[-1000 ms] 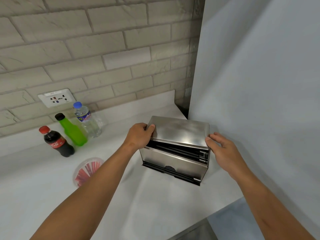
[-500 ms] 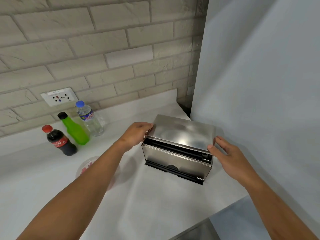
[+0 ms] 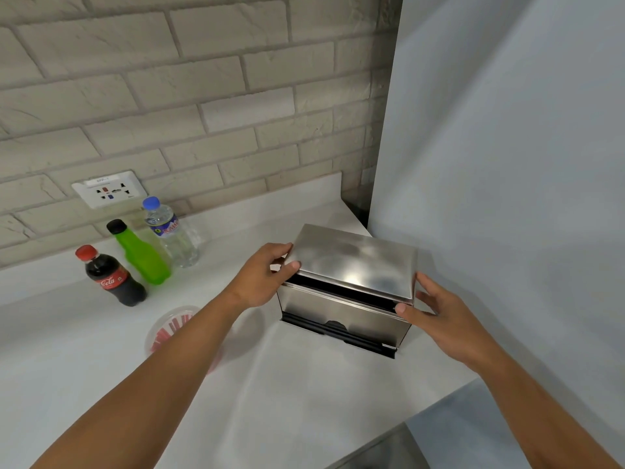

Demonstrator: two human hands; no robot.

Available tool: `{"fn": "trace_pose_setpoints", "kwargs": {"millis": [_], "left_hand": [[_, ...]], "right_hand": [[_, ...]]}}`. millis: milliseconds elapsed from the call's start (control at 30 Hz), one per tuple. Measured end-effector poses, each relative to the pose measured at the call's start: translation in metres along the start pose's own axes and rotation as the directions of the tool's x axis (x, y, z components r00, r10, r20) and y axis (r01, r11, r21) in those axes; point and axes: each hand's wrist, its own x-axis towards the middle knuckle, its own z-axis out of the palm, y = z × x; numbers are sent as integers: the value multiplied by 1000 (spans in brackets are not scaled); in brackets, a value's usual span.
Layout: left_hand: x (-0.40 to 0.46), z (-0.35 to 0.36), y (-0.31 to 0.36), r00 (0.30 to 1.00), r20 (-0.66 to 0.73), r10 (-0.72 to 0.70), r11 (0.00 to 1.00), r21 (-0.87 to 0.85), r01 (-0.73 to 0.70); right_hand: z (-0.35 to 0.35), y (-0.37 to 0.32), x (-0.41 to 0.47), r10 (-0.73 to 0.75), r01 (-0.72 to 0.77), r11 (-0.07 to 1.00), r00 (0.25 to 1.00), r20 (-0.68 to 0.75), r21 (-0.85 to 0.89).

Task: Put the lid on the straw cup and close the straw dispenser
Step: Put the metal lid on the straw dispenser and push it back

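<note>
The stainless-steel straw dispenser (image 3: 341,314) stands on the white counter against the right wall. Its flat lid (image 3: 353,260) lies almost level, with a narrow dark gap still showing along the front edge. My left hand (image 3: 262,277) pinches the lid's front left corner. My right hand (image 3: 436,311) is pressed to the front right corner, thumb at the lid's edge and fingers along the side. The clear straw cup (image 3: 170,328), holding red straws, sits on the counter to the left, partly hidden under my left forearm. I cannot tell whether it has a lid on.
Three bottles stand near the brick wall at the left: a cola bottle (image 3: 113,277), a green one (image 3: 142,255) and a water bottle (image 3: 170,233). A wall socket (image 3: 109,192) is above them. The counter's front edge (image 3: 436,404) runs diagonally at the lower right.
The dispenser lid has come down: the wide front opening seen a second ago is now a thin slit. Both hands stayed at its front corners.
</note>
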Motion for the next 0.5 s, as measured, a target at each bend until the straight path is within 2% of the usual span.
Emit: {"fn": "trace_pose_setpoints", "kwargs": {"millis": [133, 233, 367, 500], "left_hand": [[-8, 11, -4, 992, -123, 0, 998, -67, -8], [-18, 17, -10, 993, -92, 69, 997, -25, -72], [-28, 19, -22, 987, 2, 160, 985, 71, -160], [-31, 22, -24, 981, -49, 189, 980, 70, -186]], "right_hand": [[5, 6, 2, -19, 18, 1000, 1000, -21, -6], [10, 5, -4, -54, 51, 997, 996, -67, -51], [15, 5, -13, -80, 74, 992, 995, -55, -99], [17, 15, -14, -99, 94, 994, 992, -78, -63]]}}
